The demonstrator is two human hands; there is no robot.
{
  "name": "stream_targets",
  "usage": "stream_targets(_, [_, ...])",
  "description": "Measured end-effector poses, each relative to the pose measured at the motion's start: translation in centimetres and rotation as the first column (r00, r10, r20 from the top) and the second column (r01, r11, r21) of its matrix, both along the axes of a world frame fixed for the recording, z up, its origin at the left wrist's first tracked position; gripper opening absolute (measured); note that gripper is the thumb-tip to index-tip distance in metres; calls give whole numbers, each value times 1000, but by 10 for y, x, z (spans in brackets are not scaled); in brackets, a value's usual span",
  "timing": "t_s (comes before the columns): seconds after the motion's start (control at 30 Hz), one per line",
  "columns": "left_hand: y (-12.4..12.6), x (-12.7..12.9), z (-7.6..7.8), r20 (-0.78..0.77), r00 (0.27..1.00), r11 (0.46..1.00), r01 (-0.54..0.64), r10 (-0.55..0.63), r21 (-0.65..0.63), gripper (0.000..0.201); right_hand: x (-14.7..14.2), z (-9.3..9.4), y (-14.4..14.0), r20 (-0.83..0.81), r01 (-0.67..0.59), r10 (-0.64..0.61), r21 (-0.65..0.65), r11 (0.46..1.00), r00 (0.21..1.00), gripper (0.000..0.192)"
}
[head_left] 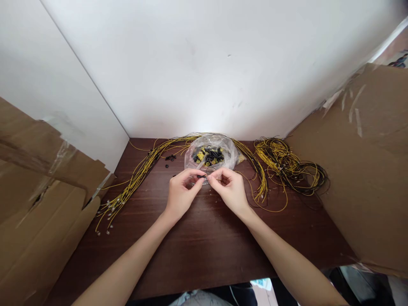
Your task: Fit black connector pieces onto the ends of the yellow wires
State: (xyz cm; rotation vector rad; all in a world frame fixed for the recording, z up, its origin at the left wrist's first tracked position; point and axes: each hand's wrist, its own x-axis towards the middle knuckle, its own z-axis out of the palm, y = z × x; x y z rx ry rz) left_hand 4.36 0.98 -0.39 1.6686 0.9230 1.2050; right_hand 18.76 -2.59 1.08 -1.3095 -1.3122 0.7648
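Note:
My left hand and my right hand meet over the middle of a dark wooden table. Between their fingertips they pinch a small black part and a thin wire; which hand grips which piece is hard to tell. Just behind the hands lies a clear plastic bag with several small black and yellow parts inside. A long bundle of yellow wires runs from the bag down to the left.
A coiled heap of yellow and black wires lies at the back right. A few loose black parts sit left of the bag. Cardboard sheets stand on the left, and more cardboard on the right. White walls close the back.

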Motion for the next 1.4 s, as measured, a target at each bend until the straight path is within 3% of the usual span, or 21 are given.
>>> stream_targets(0.17, [0, 0, 2, 9, 1000, 1000, 6, -6, 0, 9, -1, 5, -2, 123, 32, -41, 75, 997, 992, 12])
stream_targets(0.57, [-2, 1, 6, 7, 1000, 1000, -22, 22, -14, 11, -1, 7, -4, 230, 30, -62, 138, 990, 971, 13])
stream_targets(1.0, [-2, 1, 3, -10, 999, 999, -51, 51, 7, 12, 0, 8, -3, 253, 19, -39, 81, 996, 967, 14])
stream_targets(1.17, [-2, 0, 3, -9, 999, 999, -36, 36, 23, 11, 0, 5, -2, 166, 14, -19, 33, 999, 986, 12])
stream_targets(1.4, [0, 0, 2, -4, 1000, 999, -2, 3, 53, 11, 3, 3, 5, -165, -84, 56, -165, 983, 985, 15])
